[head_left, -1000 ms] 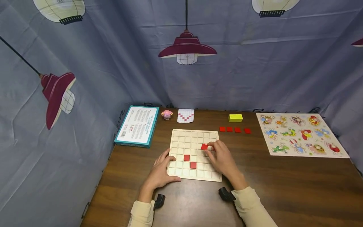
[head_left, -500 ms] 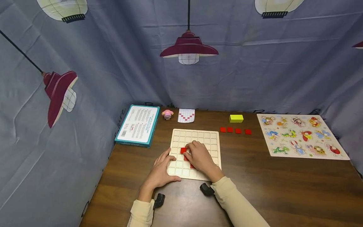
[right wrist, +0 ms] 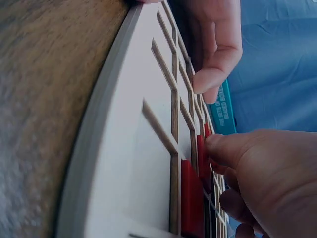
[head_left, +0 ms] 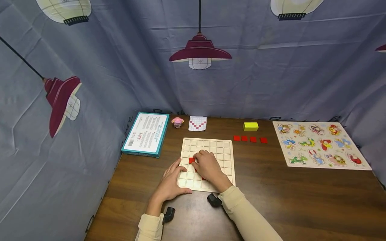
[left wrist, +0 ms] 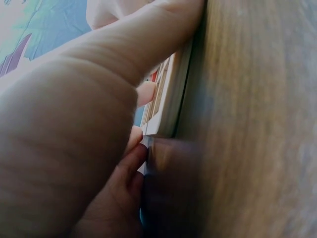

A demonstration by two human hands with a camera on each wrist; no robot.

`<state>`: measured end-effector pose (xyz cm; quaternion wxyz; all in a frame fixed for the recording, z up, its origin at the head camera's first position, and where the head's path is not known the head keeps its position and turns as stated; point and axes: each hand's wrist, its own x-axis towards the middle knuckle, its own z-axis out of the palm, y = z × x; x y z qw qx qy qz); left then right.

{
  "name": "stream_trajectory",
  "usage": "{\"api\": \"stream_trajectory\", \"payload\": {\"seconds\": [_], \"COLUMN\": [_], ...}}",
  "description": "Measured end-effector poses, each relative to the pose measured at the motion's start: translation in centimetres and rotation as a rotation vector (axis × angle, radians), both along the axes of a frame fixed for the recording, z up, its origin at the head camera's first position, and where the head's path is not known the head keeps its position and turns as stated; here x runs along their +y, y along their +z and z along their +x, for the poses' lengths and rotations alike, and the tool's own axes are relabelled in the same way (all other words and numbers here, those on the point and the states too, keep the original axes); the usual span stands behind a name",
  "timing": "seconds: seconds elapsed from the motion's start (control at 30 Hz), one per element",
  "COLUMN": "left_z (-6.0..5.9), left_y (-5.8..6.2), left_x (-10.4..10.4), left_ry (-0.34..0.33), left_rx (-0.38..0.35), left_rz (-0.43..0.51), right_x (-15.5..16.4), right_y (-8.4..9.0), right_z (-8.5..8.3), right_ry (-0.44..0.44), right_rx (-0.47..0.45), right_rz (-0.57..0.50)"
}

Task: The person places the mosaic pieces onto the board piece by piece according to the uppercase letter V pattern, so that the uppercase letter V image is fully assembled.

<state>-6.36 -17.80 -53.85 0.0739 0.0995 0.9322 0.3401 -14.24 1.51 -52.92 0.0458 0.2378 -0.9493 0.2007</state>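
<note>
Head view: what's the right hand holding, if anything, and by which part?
A red tile: the right hand grips it at its right side as seen there; the exact contact is partly hidden.

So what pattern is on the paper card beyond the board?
The paper card shows red squares in a V on a white grid; clearest in the head view.
</note>
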Motion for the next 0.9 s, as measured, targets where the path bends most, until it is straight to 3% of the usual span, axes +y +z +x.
{"api": "stream_trajectory", "payload": {"seconds": [0.13,0.23,0.33,0.47,0.67,0.9], "left_z": [-0.2,-0.4,-0.1,0.3,0.2,-0.1], "left_y": [0.0,0.0,-0.1,-0.2,-0.2,-0.2], "left_x": [0.1,0.4,0.5,0.4,0.1,-0.1], "left_ry": [0.007,0.005,0.007,0.021,0.017,0.008], "left_rx": [0.006,0.021,0.007,-0.009,0.007,0.017], "left_rz": [-0.007,0.003,0.015,0.018,0.027,0.027], "right_x": [0.4,2.1,5.4,11.6,19.8,22.6], "right_y": [0.5,0.3,-0.6,-1.9,-2.9,-2.9], "right_z": [-0.2,-0.6,-0.9,-1.5,-3.1,-4.6], "right_ry": [0.003,-0.026,-0.088,-0.224,-0.415,-0.536], "right_rx": [-0.025,-0.064,-0.094,-0.061,-0.003,-0.066], "right_rz": [-0.044,-0.152,-0.307,-0.464,-0.418,-0.355]}}
